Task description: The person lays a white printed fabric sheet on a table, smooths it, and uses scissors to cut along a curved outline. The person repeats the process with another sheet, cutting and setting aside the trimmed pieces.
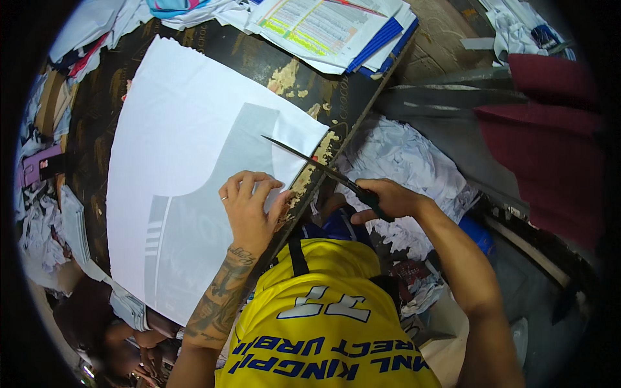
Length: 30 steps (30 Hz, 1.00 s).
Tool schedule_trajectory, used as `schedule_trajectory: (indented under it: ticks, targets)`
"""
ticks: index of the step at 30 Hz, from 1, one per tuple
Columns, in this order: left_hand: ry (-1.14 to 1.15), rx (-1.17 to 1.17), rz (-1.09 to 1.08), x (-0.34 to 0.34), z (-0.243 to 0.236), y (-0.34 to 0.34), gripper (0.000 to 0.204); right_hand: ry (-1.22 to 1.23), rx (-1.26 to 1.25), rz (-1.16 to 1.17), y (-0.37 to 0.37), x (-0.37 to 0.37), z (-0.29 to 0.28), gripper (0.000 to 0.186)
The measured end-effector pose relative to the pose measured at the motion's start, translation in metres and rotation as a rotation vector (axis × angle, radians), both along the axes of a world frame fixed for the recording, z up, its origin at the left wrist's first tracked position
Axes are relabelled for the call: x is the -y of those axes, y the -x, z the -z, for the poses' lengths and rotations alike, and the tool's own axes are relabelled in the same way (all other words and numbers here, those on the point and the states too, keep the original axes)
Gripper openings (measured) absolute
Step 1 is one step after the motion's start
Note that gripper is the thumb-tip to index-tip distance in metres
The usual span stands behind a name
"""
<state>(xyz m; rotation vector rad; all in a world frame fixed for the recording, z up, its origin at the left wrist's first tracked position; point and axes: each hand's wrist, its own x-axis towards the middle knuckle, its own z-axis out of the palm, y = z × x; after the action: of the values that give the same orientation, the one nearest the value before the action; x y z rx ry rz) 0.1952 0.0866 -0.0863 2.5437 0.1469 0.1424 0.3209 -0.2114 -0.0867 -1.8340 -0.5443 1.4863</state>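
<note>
A sheet of white cloth (152,123) lies spread on a dark, worn table. A grey printed panel (197,236) with white stripes at one side shows on it. My left hand (249,204) rests on the grey panel near the table's edge, fingers bent and thumb apart, wearing a ring. My right hand (394,199) grips the dark handles of a large pair of scissors (310,160). The long blade reaches left over the cloth's right corner, its tip above the grey panel. Whether the lower blade is under the cloth is hard to tell.
Stacked papers with a marked sheet (317,29) lie at the table's far end. A heap of white cloth (411,171) sits right of the table (90,155). Maroon cloth (550,155) hangs farther right. At lower left another person (90,317) is close to the table.
</note>
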Motion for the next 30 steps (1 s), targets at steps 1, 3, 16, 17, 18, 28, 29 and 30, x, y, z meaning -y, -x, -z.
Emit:
schedule_trajectory:
  ticks: [1,3,16,17,18,28,29,30]
  targets:
    - [0.013,-0.021,0.016,-0.003,0.0,0.001,0.018,0.008,0.009,0.026,0.001,-0.001,-0.002,0.046]
    - [0.042,-0.046,0.056,-0.008,0.001,0.0,0.017,0.122,-0.051,0.085,0.007,-0.003,-0.005,0.054]
    - [0.282,-0.089,0.206,-0.034,0.022,-0.009,0.014,0.335,-0.175,0.401,0.099,-0.036,0.001,0.057]
    - [0.293,-0.108,0.21,-0.035,0.023,-0.008,0.015,0.372,-0.197,0.428,0.107,-0.043,0.001,0.058]
    - [0.305,-0.103,0.211,-0.036,0.023,-0.008,0.015,0.342,-0.148,0.468,0.113,-0.049,-0.001,0.063]
    - [0.428,-0.117,0.266,-0.052,0.031,-0.011,0.026,0.474,-0.202,0.688,0.148,-0.143,-0.023,0.07]
    - [0.455,-0.12,0.269,-0.055,0.033,-0.011,0.029,0.406,-0.268,0.806,0.151,-0.152,-0.024,0.067]
    - [0.486,-0.136,0.26,-0.058,0.034,-0.011,0.031,0.336,-0.229,0.833,0.152,-0.16,-0.024,0.066]
